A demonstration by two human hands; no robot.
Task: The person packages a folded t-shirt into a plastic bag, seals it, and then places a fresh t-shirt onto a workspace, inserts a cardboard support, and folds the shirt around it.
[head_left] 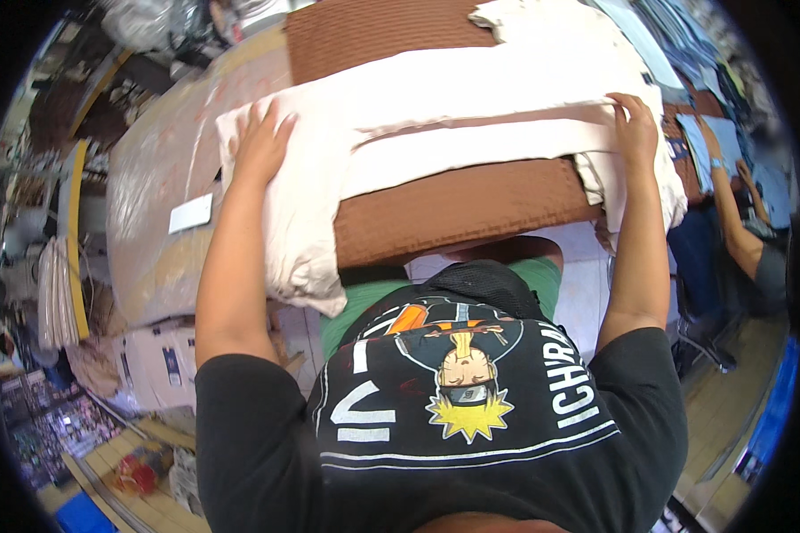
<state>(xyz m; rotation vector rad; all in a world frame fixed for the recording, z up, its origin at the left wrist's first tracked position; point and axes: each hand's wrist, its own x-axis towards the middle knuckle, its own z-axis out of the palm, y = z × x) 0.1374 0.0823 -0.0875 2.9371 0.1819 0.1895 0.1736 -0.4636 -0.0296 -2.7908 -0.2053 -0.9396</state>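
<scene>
A cream garment (453, 84) stretches sideways across a brown cloth-covered padded surface (453, 213). Parts of it hang over the near edge at left and right; whether it is a shirt or trousers I cannot tell. On its left end rests my left hand (262, 142), open, fingers spread flat on the cloth. At the right end my right hand (636, 129) has its fingers curled over the garment's fold edge, closed on the fabric. Between the hands a gap in the layers shows a strip of brown beneath.
Left of the padded surface lies a plastic-wrapped, taped package (151, 151) with a white flat rectangular object (191, 214) on it. Blue folded garments (676, 27) are piled at the far right. Another person's arm (729, 204) reaches over a light blue garment (711, 147) there.
</scene>
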